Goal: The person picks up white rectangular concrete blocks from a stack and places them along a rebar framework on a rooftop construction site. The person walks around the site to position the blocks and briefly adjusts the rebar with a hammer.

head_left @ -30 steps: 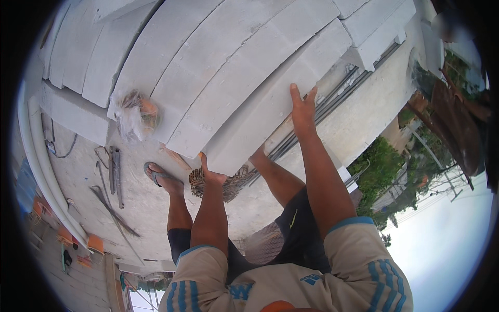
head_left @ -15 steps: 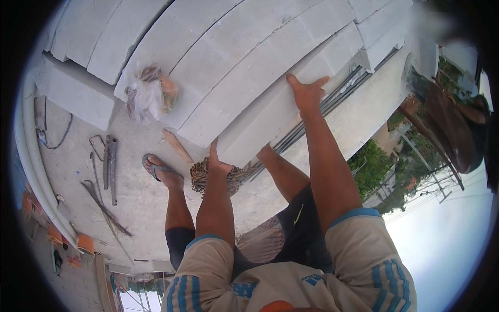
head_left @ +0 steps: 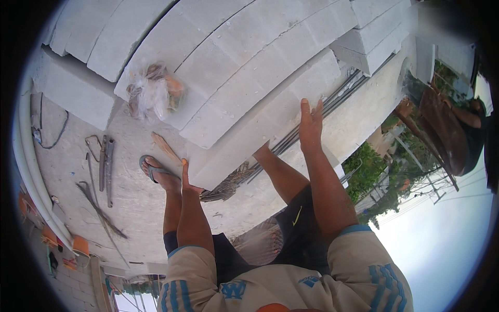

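Note:
A long light-grey concrete block [head_left: 249, 132] lies beside the stacked blocks, its near-left end sticking out past them. At that end is my left hand [head_left: 191, 182], thumb raised along the end face and the other fingers partly hidden by the block. My right hand [head_left: 311, 127] is beside the block's right-hand long edge, fingers stretched out and holding nothing. Whether its fingertips touch the block I cannot tell. Thin metal rods [head_left: 340, 96] run close by this hand. A bundle of brown strips [head_left: 228, 184] is partly covered by the block's near end.
More grey blocks [head_left: 223, 57] are stacked ahead, with a plastic bag [head_left: 150, 93] on them. Wood scrap [head_left: 165, 145], metal bars [head_left: 106, 169] and pale pipes [head_left: 31, 171] lie left. My sandalled foot [head_left: 158, 171] is near the block. A person [head_left: 468, 114] is far right.
The block has slid toward the lower left, out from the neighbouring block. My left hand has moved left with its end; my right hand has come off the block's top and its fingers have straightened.

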Demonstrator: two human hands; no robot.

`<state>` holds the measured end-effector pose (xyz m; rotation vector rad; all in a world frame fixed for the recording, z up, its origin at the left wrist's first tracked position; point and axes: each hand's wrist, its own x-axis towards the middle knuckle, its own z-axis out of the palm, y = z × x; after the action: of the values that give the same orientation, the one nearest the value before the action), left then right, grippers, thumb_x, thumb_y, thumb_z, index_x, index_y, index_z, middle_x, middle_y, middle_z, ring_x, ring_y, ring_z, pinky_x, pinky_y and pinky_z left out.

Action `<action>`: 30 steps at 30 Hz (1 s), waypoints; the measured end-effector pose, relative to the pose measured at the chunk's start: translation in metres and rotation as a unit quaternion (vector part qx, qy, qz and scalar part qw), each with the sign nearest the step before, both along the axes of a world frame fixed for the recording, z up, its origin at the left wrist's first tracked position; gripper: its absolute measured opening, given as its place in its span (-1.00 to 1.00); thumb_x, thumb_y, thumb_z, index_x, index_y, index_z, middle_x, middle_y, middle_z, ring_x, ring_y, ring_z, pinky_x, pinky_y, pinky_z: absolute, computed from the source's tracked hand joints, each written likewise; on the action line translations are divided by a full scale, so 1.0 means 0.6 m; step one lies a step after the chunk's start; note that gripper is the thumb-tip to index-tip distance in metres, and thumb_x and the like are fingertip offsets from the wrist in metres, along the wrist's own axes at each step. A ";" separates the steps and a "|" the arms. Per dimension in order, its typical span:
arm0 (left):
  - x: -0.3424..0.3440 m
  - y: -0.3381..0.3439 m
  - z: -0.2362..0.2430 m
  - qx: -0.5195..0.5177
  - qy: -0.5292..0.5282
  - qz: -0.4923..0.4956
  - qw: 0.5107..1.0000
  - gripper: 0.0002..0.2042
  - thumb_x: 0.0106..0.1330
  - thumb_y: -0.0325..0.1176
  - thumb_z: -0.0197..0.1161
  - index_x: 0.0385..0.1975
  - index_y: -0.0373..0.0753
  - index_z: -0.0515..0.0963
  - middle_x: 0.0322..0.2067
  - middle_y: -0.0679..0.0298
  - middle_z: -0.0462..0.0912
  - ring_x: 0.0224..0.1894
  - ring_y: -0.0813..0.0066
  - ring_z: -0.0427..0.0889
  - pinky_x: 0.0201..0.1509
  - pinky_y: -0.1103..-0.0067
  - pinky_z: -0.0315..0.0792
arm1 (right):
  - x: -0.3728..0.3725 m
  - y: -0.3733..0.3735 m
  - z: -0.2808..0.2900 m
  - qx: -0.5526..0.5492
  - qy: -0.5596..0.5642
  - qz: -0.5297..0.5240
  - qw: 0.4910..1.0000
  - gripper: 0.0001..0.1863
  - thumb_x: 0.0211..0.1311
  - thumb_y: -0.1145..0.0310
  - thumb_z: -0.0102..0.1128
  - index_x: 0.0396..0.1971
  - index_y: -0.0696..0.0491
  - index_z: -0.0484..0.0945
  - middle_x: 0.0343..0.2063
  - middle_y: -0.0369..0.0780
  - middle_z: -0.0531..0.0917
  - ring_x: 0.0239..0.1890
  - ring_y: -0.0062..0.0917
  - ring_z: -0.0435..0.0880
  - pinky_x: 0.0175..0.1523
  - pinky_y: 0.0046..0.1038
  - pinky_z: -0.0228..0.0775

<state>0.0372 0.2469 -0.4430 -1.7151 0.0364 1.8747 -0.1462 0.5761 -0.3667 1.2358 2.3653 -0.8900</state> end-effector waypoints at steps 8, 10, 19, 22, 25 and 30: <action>0.019 -0.006 -0.049 -0.044 0.057 -0.024 0.997 -0.28 0.15 0.25 -0.14 0.13 -0.24 0.16 0.03 0.10 0.33 0.07 0.17 0.33 0.11 0.33 0.25 | -0.248 0.220 -0.039 -0.088 -0.090 -0.071 0.990 -0.28 0.08 -0.09 -0.03 0.05 0.25 0.26 0.01 -0.07 0.38 0.05 -0.31 0.34 0.08 -0.40 0.19; 0.022 -0.005 -0.061 -0.046 0.052 -0.014 0.997 -0.31 0.14 0.25 -0.11 0.06 -0.25 0.24 -0.04 0.10 0.41 -0.03 0.21 0.41 0.02 0.34 0.33 | -0.276 0.268 -0.092 -0.185 -0.137 -0.046 0.972 -0.25 0.05 -0.13 0.00 0.05 0.22 0.27 0.00 -0.09 0.39 0.04 -0.33 0.35 0.06 -0.38 0.22; 0.025 -0.007 -0.082 -0.074 0.039 -0.016 0.996 -0.40 0.16 0.17 -0.06 -0.02 -0.26 0.33 -0.14 0.13 0.49 -0.15 0.27 0.50 -0.08 0.38 0.40 | -0.340 0.330 -0.214 -0.230 -0.277 0.029 0.932 -0.49 0.04 0.04 0.04 -0.07 0.06 0.42 -0.16 -0.17 0.54 -0.16 -0.41 0.55 -0.11 -0.32 0.41; 0.029 -0.001 -0.077 -0.079 0.034 -0.022 0.996 -0.43 0.18 0.13 -0.05 -0.04 -0.26 0.35 -0.17 0.14 0.51 -0.17 0.29 0.52 -0.10 0.39 0.42 | -0.321 0.324 -0.207 -0.253 -0.267 0.032 0.929 -0.47 0.02 0.00 0.05 -0.06 0.02 0.42 -0.14 -0.19 0.53 -0.17 -0.41 0.55 -0.11 -0.34 0.40; 0.027 -0.005 -0.061 -0.091 0.031 -0.029 0.995 -0.46 0.19 0.10 -0.04 -0.05 -0.26 0.37 -0.20 0.15 0.52 -0.19 0.31 0.53 -0.12 0.41 0.44 | -0.303 0.313 -0.199 -0.220 -0.249 0.029 0.943 -0.47 0.01 -0.01 0.07 -0.05 -0.02 0.42 -0.14 -0.22 0.53 -0.18 -0.45 0.54 -0.11 -0.40 0.37; 0.016 -0.029 0.016 -0.117 0.026 -0.046 0.992 -0.51 0.21 0.05 -0.03 -0.08 -0.26 0.40 -0.24 0.17 0.55 -0.23 0.34 0.56 -0.16 0.43 0.46 | -0.240 0.254 -0.047 -0.353 -0.237 -0.062 0.903 -0.58 0.12 0.10 0.06 -0.09 0.06 0.44 -0.22 -0.25 0.55 -0.20 -0.52 0.52 -0.11 -0.52 0.34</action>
<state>0.0466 0.2296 -0.4334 -1.7843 0.3620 1.9074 -0.2904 0.7284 -0.3950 1.1220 1.4000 -1.1768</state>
